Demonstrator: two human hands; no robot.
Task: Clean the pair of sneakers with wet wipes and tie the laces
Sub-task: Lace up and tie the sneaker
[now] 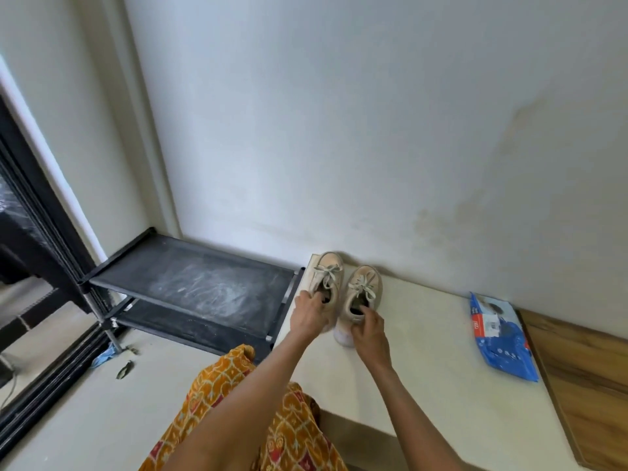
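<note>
While each hand's fingers clamp a sneaker's collar, left hand and right hand hide both heels.

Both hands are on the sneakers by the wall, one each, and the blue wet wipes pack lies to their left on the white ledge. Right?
Not quite. The head view shows the wet wipes pack lying to the right of the sneakers, not left. The rest holds: left hand and right hand each grip one on the white ledge.
</note>
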